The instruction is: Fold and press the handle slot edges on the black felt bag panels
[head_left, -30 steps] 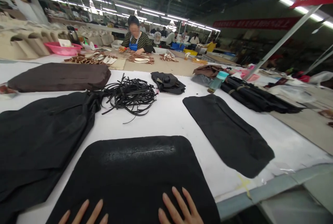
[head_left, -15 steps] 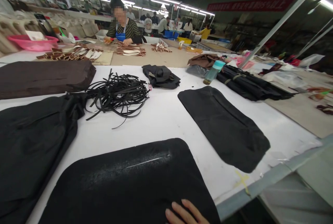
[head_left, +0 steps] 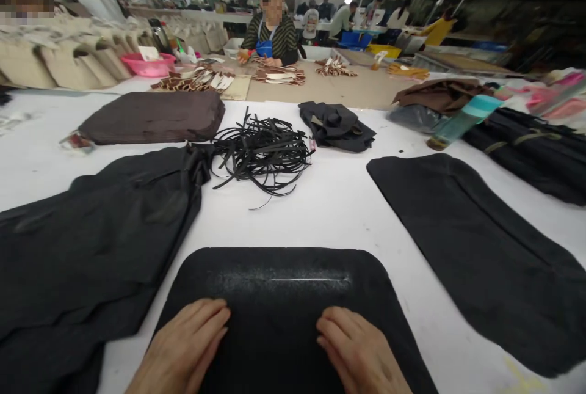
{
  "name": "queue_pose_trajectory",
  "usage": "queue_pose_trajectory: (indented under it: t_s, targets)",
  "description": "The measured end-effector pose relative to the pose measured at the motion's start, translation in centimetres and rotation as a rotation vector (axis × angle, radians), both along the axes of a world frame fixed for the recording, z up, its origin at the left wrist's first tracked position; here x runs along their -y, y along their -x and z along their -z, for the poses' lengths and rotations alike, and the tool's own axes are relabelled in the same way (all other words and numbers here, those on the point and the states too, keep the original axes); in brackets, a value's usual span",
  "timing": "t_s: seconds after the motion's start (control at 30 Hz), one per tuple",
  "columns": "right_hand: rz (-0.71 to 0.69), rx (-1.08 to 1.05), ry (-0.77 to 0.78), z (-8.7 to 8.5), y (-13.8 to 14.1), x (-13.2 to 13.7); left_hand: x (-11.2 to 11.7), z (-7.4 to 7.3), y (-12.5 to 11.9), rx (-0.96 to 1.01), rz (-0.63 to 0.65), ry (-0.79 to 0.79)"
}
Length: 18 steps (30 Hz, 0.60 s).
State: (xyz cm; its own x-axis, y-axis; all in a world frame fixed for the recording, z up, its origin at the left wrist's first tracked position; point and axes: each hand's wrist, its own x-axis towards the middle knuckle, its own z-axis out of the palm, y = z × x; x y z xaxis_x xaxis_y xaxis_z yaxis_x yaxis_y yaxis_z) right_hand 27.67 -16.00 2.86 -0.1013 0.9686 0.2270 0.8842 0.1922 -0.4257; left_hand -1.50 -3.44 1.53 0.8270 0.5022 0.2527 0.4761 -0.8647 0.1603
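Observation:
A black fabric panel (head_left: 274, 321) with rounded far corners lies in front of me on the white tabletop. A shiny, speckled band runs across its far part, with a thin pale line (head_left: 302, 279) in it. My left hand (head_left: 187, 339) is on the panel's left half, fingers together and bent, closed on the material. On the right half my right hand (head_left: 354, 345) mirrors it, fingers curled in and closed on the same panel. The near edge of the panel is out of view. Another black panel (head_left: 485, 247) lies flat to the right.
Stacked black fabric (head_left: 114, 235) lies at left, a brown stack (head_left: 155, 116) behind it. Beyond the panel are tangled black strips (head_left: 268, 153), bundled black cloth (head_left: 336, 125) and a tilted bottle (head_left: 464, 122). A person (head_left: 270, 33) handles brown-and-white pieces (head_left: 279, 73) across the table.
The view has swung left. My left hand has come into view onto the panel, and my right hand, earlier at the lower edge with fingers extended, now lies further up it, fingers bent.

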Motion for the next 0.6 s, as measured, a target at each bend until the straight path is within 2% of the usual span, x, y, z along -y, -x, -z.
queue_pose_trajectory:
  t_s: [0.1,0.17,0.23,0.33,0.43,0.6]
  targets:
    - [0.023,0.000,0.083,-0.1,2.1,-2.7,-1.6,-1.8,-4.5,-0.124,-0.030,0.091]
    - [0.038,0.037,0.119,0.1,3.3,-4.0,-2.3,-2.3,-5.9,-0.220,-0.080,0.196]
    - [0.050,0.082,0.133,0.2,4.0,-4.9,-2.9,-2.4,-5.9,-0.266,-0.147,0.278]
    - [0.059,0.114,0.113,0.4,3.6,-5.2,-3.9,-2.5,-4.2,-0.259,-0.279,0.322]
    - [0.122,0.123,0.063,0.8,1.2,-4.8,-4.9,-2.6,-2.2,-0.224,-0.385,0.342]
    - [0.319,0.183,0.103,1.9,-6.1,-3.7,-6.4,-3.1,-1.3,-0.235,-0.441,0.386]
